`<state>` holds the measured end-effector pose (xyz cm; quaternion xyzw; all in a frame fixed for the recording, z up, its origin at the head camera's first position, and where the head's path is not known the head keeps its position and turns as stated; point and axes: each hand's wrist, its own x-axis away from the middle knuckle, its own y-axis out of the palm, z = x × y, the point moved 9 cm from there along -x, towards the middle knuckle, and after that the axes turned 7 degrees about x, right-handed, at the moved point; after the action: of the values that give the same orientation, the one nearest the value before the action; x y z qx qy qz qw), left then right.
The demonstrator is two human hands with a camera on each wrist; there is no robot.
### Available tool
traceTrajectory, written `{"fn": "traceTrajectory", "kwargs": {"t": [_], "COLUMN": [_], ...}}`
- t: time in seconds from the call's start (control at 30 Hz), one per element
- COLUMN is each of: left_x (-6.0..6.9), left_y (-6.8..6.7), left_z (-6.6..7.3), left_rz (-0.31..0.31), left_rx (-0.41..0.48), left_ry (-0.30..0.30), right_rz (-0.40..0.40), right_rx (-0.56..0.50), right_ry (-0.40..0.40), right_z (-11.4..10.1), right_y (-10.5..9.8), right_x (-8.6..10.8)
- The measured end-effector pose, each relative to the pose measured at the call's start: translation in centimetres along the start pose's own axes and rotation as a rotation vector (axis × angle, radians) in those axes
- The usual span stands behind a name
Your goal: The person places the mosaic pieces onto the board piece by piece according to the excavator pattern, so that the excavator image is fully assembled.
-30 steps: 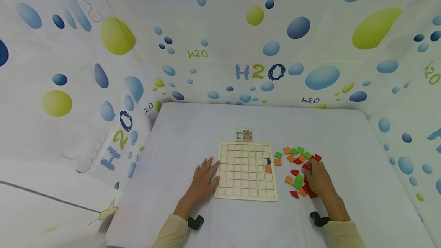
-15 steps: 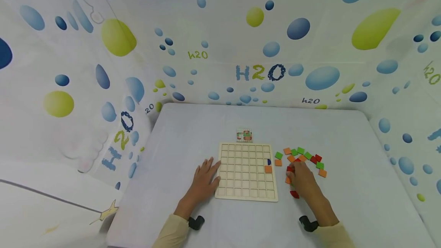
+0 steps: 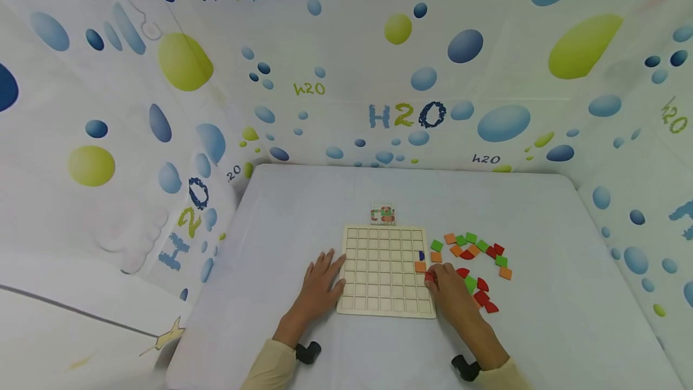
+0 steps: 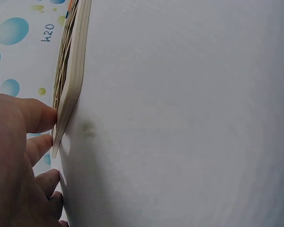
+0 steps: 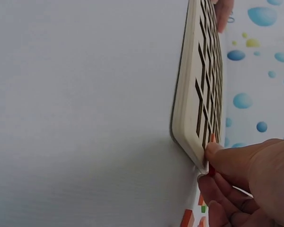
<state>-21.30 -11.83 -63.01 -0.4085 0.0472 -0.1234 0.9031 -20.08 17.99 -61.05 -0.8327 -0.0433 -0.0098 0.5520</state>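
Note:
A wooden grid board (image 3: 385, 269) lies on the table, with an orange square (image 3: 420, 266) and a dark blue piece (image 3: 421, 255) in its right column. My left hand (image 3: 320, 284) touches the board's left edge with fingers spread; its fingertips meet the rim in the left wrist view too. At the right edge, my right hand (image 3: 453, 294) pinches a red piece (image 3: 429, 277) between thumb and fingers, just below the orange square. The red piece (image 5: 211, 170) shows partly between the fingers in the right wrist view.
Loose green, orange and red pieces lie right of the board, among them a green square (image 3: 471, 238), an orange square (image 3: 506, 273) and a red piece (image 3: 491, 307). A small patterned card (image 3: 382, 213) lies beyond the board's top edge.
From the loose pieces, my right hand has moved left to the board's right edge, bringing a red piece with it. The left hand stays at the board.

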Motion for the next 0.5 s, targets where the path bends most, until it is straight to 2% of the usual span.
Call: {"fn": "traceTrajectory", "kwargs": {"t": [0.17,0.5], "left_x": [0.0,0.0], "left_y": [0.0,0.1], "left_z": [-0.1,-0.1], "left_rz": [0.001,-0.001], "left_rx": [0.004,0.000], "left_ry": [-0.004,-0.004], "right_rz": [0.009,0.019], "right_rx": [-0.042,-0.017], "right_ry": [-0.020,-0.031], "right_z": [-0.6,-1.2], "right_y": [0.2,0.3], "right_x": [0.3,0.5]}}
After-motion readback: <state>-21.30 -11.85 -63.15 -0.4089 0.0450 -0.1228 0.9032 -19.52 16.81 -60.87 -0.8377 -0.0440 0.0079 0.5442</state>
